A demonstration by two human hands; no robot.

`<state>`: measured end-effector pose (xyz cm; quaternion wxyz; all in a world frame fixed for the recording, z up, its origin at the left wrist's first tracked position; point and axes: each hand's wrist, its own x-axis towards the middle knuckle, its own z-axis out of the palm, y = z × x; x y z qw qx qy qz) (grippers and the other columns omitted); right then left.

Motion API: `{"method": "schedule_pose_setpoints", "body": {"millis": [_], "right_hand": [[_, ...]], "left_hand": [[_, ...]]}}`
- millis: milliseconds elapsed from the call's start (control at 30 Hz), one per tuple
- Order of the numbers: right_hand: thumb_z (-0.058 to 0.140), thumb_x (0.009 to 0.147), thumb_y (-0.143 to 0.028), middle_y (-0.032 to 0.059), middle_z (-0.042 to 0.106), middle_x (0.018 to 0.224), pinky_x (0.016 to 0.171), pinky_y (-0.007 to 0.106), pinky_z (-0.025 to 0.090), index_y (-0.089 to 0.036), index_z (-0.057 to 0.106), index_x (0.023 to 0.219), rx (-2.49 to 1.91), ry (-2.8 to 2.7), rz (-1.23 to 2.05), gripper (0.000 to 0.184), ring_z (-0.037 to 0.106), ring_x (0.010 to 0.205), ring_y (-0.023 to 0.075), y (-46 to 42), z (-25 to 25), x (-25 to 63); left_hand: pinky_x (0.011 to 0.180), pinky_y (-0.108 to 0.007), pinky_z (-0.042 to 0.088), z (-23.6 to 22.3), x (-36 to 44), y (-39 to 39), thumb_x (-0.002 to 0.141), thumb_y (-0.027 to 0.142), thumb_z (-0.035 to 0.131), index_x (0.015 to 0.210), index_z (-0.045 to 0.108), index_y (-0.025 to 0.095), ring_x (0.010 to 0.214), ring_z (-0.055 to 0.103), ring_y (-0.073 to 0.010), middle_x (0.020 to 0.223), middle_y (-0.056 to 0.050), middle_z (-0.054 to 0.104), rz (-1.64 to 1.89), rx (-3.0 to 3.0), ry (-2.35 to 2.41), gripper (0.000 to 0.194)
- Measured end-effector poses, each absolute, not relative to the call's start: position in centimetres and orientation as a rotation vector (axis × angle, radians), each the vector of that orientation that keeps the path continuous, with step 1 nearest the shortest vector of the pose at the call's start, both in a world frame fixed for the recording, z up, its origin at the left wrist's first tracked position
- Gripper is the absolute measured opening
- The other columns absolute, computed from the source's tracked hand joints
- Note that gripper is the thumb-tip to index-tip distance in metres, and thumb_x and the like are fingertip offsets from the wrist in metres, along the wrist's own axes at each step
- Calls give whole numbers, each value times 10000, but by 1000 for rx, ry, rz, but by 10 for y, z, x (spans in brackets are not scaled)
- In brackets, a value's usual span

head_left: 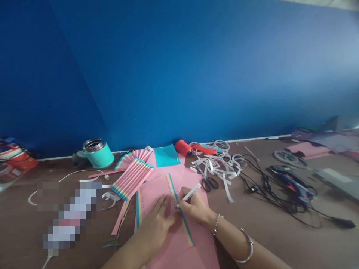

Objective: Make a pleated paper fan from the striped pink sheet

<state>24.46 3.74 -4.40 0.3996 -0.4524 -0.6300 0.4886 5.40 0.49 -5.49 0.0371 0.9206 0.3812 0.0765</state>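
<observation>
My right hand (196, 210) grips a white pen (192, 193), its tip down at the blue-and-cream striped edge of a pink paper sheet (153, 188). Dark dotted marks run along the sheet's striped borders. My left hand (157, 223) lies flat on the same sheet, fingers stretched out, left of the pen. Beyond it sit a pleated pink paper piece (133, 179) with blue edges and a pink folded fan (131, 158). More pink paper lies under the sheet.
Black scissors (209, 183) lie beside curled white paper strips (213, 164). Behind are a blue paper square (167, 156) and a red thread spool (183, 148). A turquoise mug (101, 154) stands left; black cables (269, 194) and a glue gun (294, 186) lie right. The blue wall closes the back.
</observation>
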Motion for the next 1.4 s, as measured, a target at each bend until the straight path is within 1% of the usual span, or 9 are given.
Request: {"method": "schedule_pose_setpoints", "body": {"millis": [133, 267, 500, 733, 867, 1033, 1167, 1300, 1400], "right_hand": [[489, 640, -135, -36, 466, 602, 519, 205, 341, -187, 475, 637, -1160, -1642, 1224, 54, 439, 576, 108, 37, -44, 244], [481, 619, -130, -45, 444, 587, 493, 200, 307, -187, 460, 628, -1181, -1703, 1204, 61, 399, 557, 98, 37, -40, 244], [472, 623, -199, -41, 429, 559, 498, 223, 303, -190, 455, 605, -1177, -1597, 1199, 26, 387, 541, 105, 38, -39, 244], [461, 613, -207, -41, 409, 552, 488, 227, 281, -195, 432, 588, -1188, -1624, 1194, 41, 361, 534, 104, 37, -35, 243], [463, 601, -175, -44, 416, 552, 488, 222, 283, -193, 438, 596, -1207, -1694, 1184, 32, 365, 528, 99, 37, -36, 244], [476, 629, -196, -41, 432, 548, 480, 214, 295, -194, 447, 596, -1162, -1568, 1225, 43, 381, 525, 100, 37, -38, 245], [482, 630, -192, -36, 458, 562, 490, 212, 317, -191, 462, 608, -1143, -1541, 1256, 30, 408, 538, 104, 36, -37, 245], [486, 620, -171, -37, 452, 568, 497, 213, 319, -189, 461, 607, -1166, -1619, 1234, 33, 423, 550, 107, 37, -41, 244], [472, 629, -151, -37, 455, 582, 507, 212, 322, -186, 460, 613, -1166, -1663, 1201, 41, 420, 556, 104, 38, -43, 244]], "left_hand": [[1058, -553, 361, -62, 54, 5, 776, -10, 519, 1212, 600, 268, 1343, 340, -347, 1490, -93, 357, 285, 2846, 1170, 523], [1066, -553, 345, -61, 53, 5, 789, 12, 527, 1244, 579, 269, 1356, 312, -356, 1511, -96, 315, 269, 2833, 1134, 525], [1058, -562, 348, -41, 55, 1, 764, -19, 508, 1288, 537, 299, 1363, 293, -358, 1544, -70, 242, 219, 2782, 1123, 613], [1036, -594, 346, -38, 56, 1, 796, 13, 527, 1284, 539, 330, 1338, 343, -361, 1492, -94, 354, 183, 2776, 1155, 582], [1033, -592, 355, -45, 55, 2, 816, 34, 538, 1256, 565, 314, 1331, 355, -357, 1493, -95, 350, 229, 2826, 1132, 522], [1026, -581, 369, -43, 52, 3, 875, 89, 515, 1257, 559, 310, 1342, 342, -356, 1525, -105, 278, 312, 2861, 1049, 444], [1021, -586, 374, -40, 52, 5, 890, 135, 526, 1263, 561, 295, 1324, 371, -356, 1478, -133, 359, 307, 2877, 1041, 407], [1034, -569, 377, -46, 54, 5, 884, 124, 527, 1267, 556, 321, 1332, 365, -331, 1498, -89, 338, 352, 2891, 1092, 432], [1034, -543, 395, -52, 54, 5, 866, 89, 528, 1278, 548, 324, 1326, 377, -327, 1500, -88, 337, 331, 2899, 1108, 474]]}}
